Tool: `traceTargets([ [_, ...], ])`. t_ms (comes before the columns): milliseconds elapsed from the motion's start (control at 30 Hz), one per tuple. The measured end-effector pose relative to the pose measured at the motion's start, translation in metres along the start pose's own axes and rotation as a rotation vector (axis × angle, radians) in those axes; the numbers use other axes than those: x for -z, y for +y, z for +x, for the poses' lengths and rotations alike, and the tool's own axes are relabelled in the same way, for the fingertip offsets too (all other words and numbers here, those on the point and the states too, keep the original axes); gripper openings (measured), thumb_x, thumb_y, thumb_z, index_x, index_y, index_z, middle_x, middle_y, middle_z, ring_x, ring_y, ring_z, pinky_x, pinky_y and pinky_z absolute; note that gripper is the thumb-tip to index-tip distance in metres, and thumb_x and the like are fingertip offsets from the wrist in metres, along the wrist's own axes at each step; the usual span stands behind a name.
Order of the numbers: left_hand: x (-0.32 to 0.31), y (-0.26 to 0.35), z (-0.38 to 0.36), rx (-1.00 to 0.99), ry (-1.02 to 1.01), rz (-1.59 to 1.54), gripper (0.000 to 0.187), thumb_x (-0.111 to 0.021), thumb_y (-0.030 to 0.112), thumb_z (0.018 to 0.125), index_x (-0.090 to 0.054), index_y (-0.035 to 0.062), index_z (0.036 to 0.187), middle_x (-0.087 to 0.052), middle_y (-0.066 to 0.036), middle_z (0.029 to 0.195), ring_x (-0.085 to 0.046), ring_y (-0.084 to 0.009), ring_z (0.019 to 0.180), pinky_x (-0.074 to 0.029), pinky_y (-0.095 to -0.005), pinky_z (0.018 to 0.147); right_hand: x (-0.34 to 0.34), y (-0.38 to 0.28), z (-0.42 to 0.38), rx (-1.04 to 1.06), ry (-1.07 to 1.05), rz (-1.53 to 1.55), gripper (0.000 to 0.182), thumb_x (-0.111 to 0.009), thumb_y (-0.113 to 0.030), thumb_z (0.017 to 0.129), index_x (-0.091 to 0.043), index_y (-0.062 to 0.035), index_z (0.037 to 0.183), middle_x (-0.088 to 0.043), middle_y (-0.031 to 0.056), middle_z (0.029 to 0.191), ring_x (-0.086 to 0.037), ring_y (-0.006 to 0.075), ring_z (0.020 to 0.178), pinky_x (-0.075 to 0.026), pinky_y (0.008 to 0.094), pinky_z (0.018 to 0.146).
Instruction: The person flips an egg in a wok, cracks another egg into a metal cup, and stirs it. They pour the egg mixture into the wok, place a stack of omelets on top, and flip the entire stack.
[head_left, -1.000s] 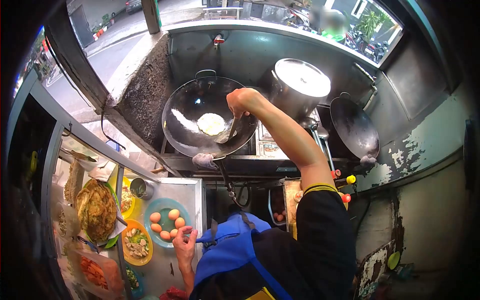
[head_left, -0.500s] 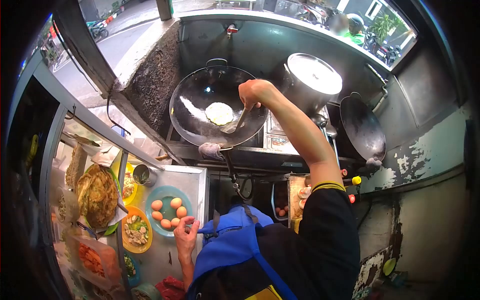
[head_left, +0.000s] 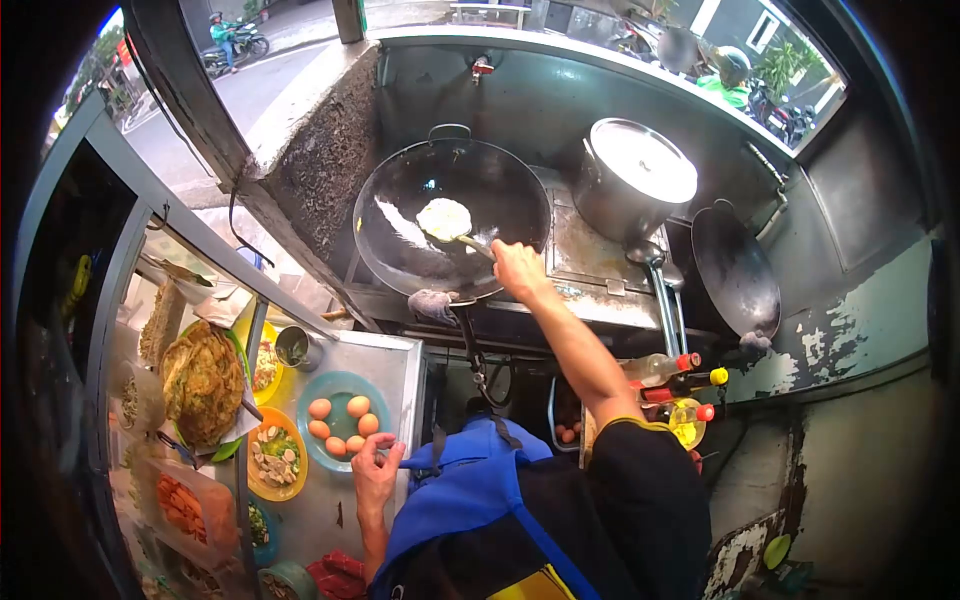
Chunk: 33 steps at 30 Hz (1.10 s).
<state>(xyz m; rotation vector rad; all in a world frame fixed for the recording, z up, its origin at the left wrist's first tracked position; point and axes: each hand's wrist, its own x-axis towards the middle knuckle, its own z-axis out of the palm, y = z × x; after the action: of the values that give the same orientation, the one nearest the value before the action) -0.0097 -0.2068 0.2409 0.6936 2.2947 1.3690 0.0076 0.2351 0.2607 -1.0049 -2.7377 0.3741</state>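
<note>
My right hand (head_left: 519, 270) is wrapped round the handle of a spatula (head_left: 474, 243) and reaches over the large black wok (head_left: 390, 255). The spatula's blade is under or against a pale, round fried egg (head_left: 443, 217), whose edge hides most of it. Low on the left, my left hand (head_left: 375, 468) rests by the rim of a blue plate (head_left: 311, 392), fingers loosely curved and apart, with nothing seen in them. Several brown eggs (head_left: 357, 406) lie on that plate, the closest just beyond my fingertips.
A tall lidded steel pot (head_left: 620, 195) stands right of the wok, with long-handled ladles (head_left: 655, 275) beside it. A second wok (head_left: 735, 270) leans at the right wall. Sauce bottles (head_left: 660, 370) sit near my right elbow. Left are an orange bowl (head_left: 262, 484) and a steel cup (head_left: 297, 347).
My right hand has come down toward the wok's near right side, and the spatula now meets the fried egg from the right. My left hand stays by the plate. The view has shifted slightly.
</note>
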Motion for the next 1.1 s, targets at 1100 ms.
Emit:
traceTargets([
  [1100,0.000,-0.003,-0.034,0.120,0.201,-0.200,0.025,-0.077,0.017,0.088,-0.066,0.0009,0.104,-0.070,-0.008,0.085,-0.053,-0.0056,0.058,-0.043,-0.0249,0.051,0.145,-0.106,0.095,0.423,-0.233,-0.727,0.015,-0.064,-0.013,0.086,-0.078,-0.0123,0.094,-0.076,0.0109,0.099,-0.074,0.0275,0.097,-0.060,0.0392,0.078],
])
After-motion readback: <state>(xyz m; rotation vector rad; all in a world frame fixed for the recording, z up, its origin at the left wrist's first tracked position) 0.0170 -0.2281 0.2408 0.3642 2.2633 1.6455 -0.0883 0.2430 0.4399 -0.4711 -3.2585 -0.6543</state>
